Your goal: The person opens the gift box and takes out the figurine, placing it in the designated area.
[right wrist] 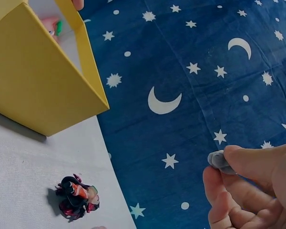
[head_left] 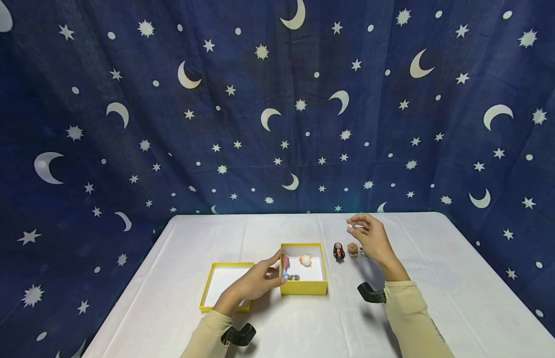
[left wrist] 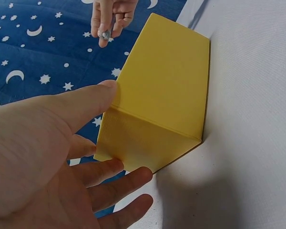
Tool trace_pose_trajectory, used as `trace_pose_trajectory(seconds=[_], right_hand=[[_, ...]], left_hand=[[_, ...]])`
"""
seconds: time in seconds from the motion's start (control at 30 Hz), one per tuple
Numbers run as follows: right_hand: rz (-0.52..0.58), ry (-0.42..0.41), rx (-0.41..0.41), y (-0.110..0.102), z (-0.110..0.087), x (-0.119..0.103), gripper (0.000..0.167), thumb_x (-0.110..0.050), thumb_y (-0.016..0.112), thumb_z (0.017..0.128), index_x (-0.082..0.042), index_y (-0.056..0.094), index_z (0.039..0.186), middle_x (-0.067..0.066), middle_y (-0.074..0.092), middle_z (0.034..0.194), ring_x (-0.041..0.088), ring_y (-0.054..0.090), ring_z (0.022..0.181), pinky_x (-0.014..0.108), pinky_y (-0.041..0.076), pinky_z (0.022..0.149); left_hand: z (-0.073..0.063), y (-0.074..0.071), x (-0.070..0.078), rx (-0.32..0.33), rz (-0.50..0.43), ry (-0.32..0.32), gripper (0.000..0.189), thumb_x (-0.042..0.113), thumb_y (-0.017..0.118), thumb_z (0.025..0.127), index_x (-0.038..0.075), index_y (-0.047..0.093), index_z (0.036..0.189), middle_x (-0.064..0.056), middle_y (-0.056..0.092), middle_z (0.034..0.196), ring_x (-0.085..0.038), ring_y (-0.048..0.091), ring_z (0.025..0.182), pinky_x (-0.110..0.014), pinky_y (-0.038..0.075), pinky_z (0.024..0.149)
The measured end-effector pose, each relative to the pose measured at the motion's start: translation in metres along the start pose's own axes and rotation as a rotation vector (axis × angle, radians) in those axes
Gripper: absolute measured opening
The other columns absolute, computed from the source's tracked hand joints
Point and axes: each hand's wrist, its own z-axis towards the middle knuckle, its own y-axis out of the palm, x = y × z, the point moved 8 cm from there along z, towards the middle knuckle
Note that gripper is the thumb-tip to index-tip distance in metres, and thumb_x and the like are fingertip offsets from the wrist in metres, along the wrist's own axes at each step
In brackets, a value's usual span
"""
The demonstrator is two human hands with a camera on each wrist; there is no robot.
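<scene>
My right hand (head_left: 371, 237) pinches a small grey toy figure (right wrist: 220, 161) between thumb and fingertips, raised over the back of the table, right of the open yellow box (head_left: 304, 288). Along the box's left side lies my left hand (head_left: 255, 281), its thumb at the near corner and its fingers loosely extended by the wall. Inside the box are a pink figure (head_left: 284, 260) with a green top, a round white figure (head_left: 306, 260) with orange on it, and small greyish figures (head_left: 293, 277) near the front wall.
A black-and-red doll figure (head_left: 339, 252) and a brown figure (head_left: 353, 249) stand right of the box; another small figure is partly hidden by my right hand. The yellow-rimmed lid (head_left: 207, 288) lies at left, partly under my left arm. A starry curtain (head_left: 277, 99) hangs behind.
</scene>
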Motion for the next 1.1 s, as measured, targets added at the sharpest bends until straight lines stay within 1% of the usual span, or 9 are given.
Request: trace_pose_trajectory(seconds=[0.1,0.2,0.37,0.5,0.6,0.7,0.87,0.9,1.1], right_hand=[[-0.007,0.003,-0.005,-0.001,0.0,0.001,0.031,-0.005,0.063,0.099,0.005,0.057,0.128,0.03,0.061,0.132,-0.005,0.065,0.092,0.012,0.052,0.076],[-0.013,-0.003,-0.003,-0.003,0.0,0.002,0.031,-0.005,0.063,0.099,0.005,0.058,0.128,0.031,0.062,0.129,-0.004,0.065,0.091,0.013,0.052,0.076],[-0.035,-0.028,0.003,-0.008,0.0,0.0,0.033,-0.007,0.063,0.099,0.005,0.06,0.13,0.031,0.064,0.126,-0.007,0.063,0.088,0.014,0.052,0.076],[-0.036,-0.036,0.01,-0.011,0.001,0.0,0.034,-0.008,0.064,0.099,0.005,0.061,0.13,0.032,0.065,0.125,-0.01,0.062,0.084,0.018,0.051,0.069],[-0.03,-0.034,0.015,-0.012,0.001,0.001,0.034,-0.007,0.064,0.099,0.005,0.061,0.13,0.033,0.065,0.125,-0.01,0.061,0.08,0.019,0.048,0.062],[-0.031,-0.024,0.009,-0.012,0.0,-0.001,0.035,-0.006,0.063,0.099,0.007,0.06,0.131,0.034,0.064,0.126,-0.01,0.06,0.078,0.02,0.047,0.06],[-0.057,-0.004,0.007,-0.012,0.0,0.002,0.036,-0.009,0.063,0.1,0.006,0.059,0.133,0.032,0.064,0.127,-0.011,0.06,0.079,0.021,0.05,0.066],[-0.06,-0.005,0.01,-0.013,0.001,0.007,0.036,-0.01,0.063,0.1,0.005,0.06,0.133,0.031,0.065,0.127,-0.011,0.06,0.079,0.021,0.05,0.067],[-0.066,-0.009,0.017,-0.017,-0.001,0.01,0.035,-0.008,0.065,0.099,0.005,0.061,0.131,0.032,0.066,0.126,-0.01,0.062,0.078,0.015,0.051,0.071]], left_hand=[[0.0,0.0,-0.001,0.001,0.001,-0.002,0.081,0.032,0.065,0.1,0.011,0.019,0.163,-0.017,0.039,0.161,-0.033,0.059,0.129,-0.051,0.05,0.106],[0.0,0.0,0.0,0.002,0.004,0.001,0.081,0.032,0.065,0.1,0.01,0.019,0.163,-0.017,0.039,0.161,-0.033,0.059,0.13,-0.051,0.05,0.106],[0.001,-0.001,0.001,0.006,0.017,0.009,0.08,0.03,0.064,0.1,0.009,0.019,0.163,-0.017,0.037,0.162,-0.033,0.058,0.132,-0.051,0.05,0.107],[0.0,-0.002,0.001,0.005,0.021,0.005,0.079,0.029,0.063,0.101,0.01,0.018,0.163,-0.016,0.034,0.164,-0.033,0.056,0.134,-0.051,0.049,0.109],[0.0,-0.002,0.0,0.006,0.024,-0.001,0.079,0.029,0.063,0.101,0.01,0.018,0.163,-0.017,0.034,0.164,-0.034,0.057,0.134,-0.051,0.049,0.109],[0.0,-0.002,0.001,0.007,0.023,0.0,0.08,0.03,0.064,0.1,0.01,0.019,0.163,-0.017,0.035,0.163,-0.035,0.057,0.133,-0.051,0.049,0.108],[-0.001,-0.001,0.002,0.009,0.003,0.009,0.08,0.028,0.066,0.099,0.009,0.02,0.162,-0.017,0.034,0.164,-0.037,0.056,0.134,-0.052,0.049,0.108],[-0.001,-0.001,0.002,0.008,0.001,0.011,0.08,0.028,0.066,0.099,0.009,0.02,0.162,-0.017,0.034,0.164,-0.038,0.056,0.134,-0.052,0.049,0.108],[0.0,-0.001,0.002,0.004,-0.008,0.028,0.08,0.025,0.065,0.1,0.007,0.019,0.162,-0.02,0.036,0.162,-0.039,0.057,0.132,-0.05,0.052,0.105]])
